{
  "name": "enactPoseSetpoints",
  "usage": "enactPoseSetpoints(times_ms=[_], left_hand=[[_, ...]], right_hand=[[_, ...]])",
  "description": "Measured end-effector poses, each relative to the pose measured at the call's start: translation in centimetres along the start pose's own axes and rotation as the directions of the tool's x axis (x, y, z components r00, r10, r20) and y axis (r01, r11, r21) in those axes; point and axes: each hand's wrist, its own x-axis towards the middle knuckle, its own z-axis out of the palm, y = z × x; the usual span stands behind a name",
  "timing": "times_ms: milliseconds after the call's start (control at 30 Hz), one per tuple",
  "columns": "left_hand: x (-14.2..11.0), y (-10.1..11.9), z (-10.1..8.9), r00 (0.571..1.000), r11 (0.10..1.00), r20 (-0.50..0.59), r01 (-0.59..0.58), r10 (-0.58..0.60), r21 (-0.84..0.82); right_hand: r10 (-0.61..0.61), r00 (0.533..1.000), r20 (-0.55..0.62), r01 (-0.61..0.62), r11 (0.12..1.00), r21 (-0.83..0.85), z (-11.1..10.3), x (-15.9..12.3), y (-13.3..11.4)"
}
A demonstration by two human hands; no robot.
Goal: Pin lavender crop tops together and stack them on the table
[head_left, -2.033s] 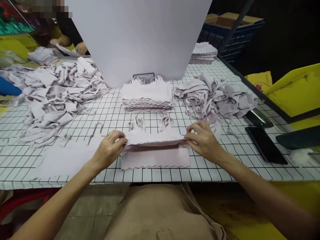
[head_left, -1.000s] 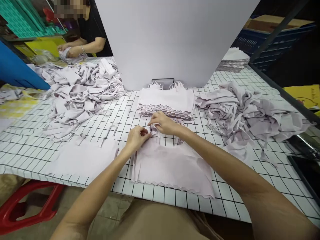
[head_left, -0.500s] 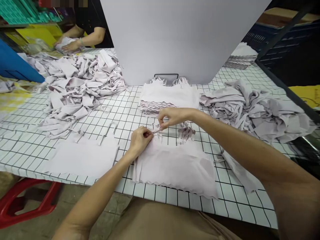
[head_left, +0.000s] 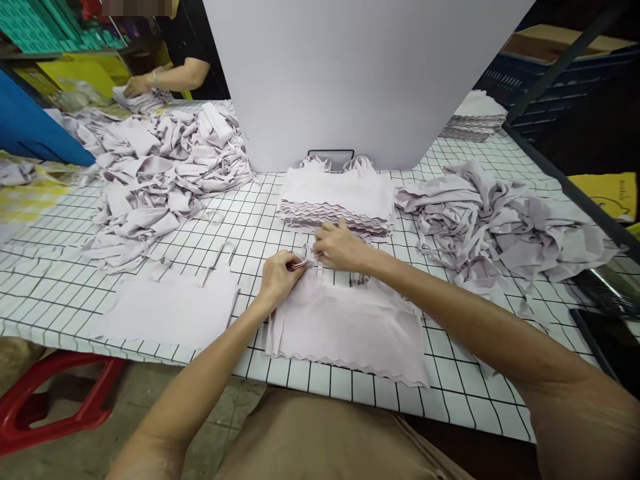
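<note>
— Right, starting far left: a co-worker's hand (head_left: pixel 134 85) at a stack in the back corner, then a big loose heap of pale garments (head_left: pixel 160 170) spread over the gridded surface (head_left: pixel 45 293).

— And nearer us?

— One flat top (head_left: pixel 173 310) laid out by the near edge. Next to it, the person's left hand (head_left: pixel 280 273), its grip pinched together on the thin strap (head_left: pixel 306 261) of the garment being worked (head_left: pixel 345 330), which lies flat near the front edge.

— The right hand?

— Right hand (head_left: pixel 343 247) meets it there, fingers closed on that same strap, just in front of the neat folded stack (head_left: pixel 337 197).

— Any risk?

— I'd say the strap is narrow and slippery-looking; a slack pinch could let it twist or spring loose. A hard tug might also drag the body askew and ruffle that scalloped hem.

— Further right?

— Another tangled pile (head_left: pixel 500 213), with a dark phone (head_left: pixel 607 343) at the edge. A sweeping forearm could nudge either one.
</note>
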Motion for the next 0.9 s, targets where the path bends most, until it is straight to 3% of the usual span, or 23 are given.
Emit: enactPoseSetpoints(times_ms=[133,200,300,367,467,533,633,767,900], left_hand=[[0.0,-0.3,0.2,1.000,1.000,0.000,-0.005,0.005,-0.014],[-0.1,-0.3,0.3,1.000,1.000,-0.002,-0.010,0.010,-0.016],[-0.1,-0.3,0.3,1.000,1.000,-0.004,-0.029,0.029,-0.008],[-0.2,-0.2,0.2,0.999,0.999,-0.005,-0.046,0.046,0.004],[-0.2,-0.2,0.1,0.998,0.997,-0.007,-0.067,0.067,0.023],[-0.1,-0.2,0.1,0.997,0.997,-0.007,-0.075,0.075,0.030],[-0.1,-0.2,0.2,0.997,0.997,0.002,-0.074,0.074,0.026],[-0.2,-0.2,0.3,0.999,0.999,0.009,-0.038,0.038,0.004],[0.2,0.0,0.2,1.000,1.000,0.027,0.006,-0.005,-0.021]], right_hand=[[0.282,0.952,-0.121,-0.259,0.950,0.176,-1.5,-2.4,4.7],[0.339,0.921,-0.190,-0.300,0.931,0.207,-2.0,-3.2,5.9],[0.234,0.943,-0.238,-0.159,0.941,0.298,-1.5,-3.0,4.4],[0.065,0.987,-0.147,-0.017,0.952,0.306,-0.4,-1.7,2.1],[-0.067,0.997,0.031,0.058,0.973,0.225,1.0,0.6,-0.9],[-0.077,0.994,0.072,0.062,0.980,0.188,1.2,1.6,-1.5],[-0.085,0.989,0.119,0.060,0.978,0.200,0.2,1.6,-0.4],[-0.013,0.980,0.200,-0.050,0.951,0.305,-2.8,-1.0,2.5],[0.124,0.979,0.159,-0.176,0.910,0.376,-5.3,-4.0,3.7]])
